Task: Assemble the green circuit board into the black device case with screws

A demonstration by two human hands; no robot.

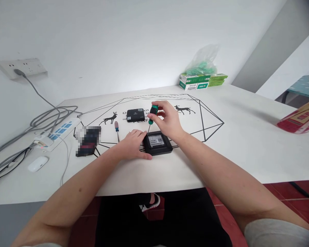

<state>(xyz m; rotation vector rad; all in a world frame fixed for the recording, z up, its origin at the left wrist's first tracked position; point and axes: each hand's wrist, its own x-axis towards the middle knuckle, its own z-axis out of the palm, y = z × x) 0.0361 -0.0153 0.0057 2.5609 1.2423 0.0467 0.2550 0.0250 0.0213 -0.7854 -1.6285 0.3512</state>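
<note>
A black box with a white label point(156, 141) lies on the white table. My right hand point(167, 118) is closed round a green and black screwdriver point(153, 113), whose shaft points down at the box's far left corner. Against the box's left side rests my left hand point(135, 144), its thumb along the near edge and its fingertips by the screwdriver tip. A smaller black box point(135, 115) lies flat behind my left hand. Left of that is a second screwdriver point(116, 127) with a red and blue handle.
On the left are a blurred dark object point(89, 141), a white power strip point(60, 132) with coiled cables, and a white mouse point(38, 164). Green and white boxes point(194, 79) under a plastic bag point(204, 63) stand by the wall. A red package point(301, 118) is at the right.
</note>
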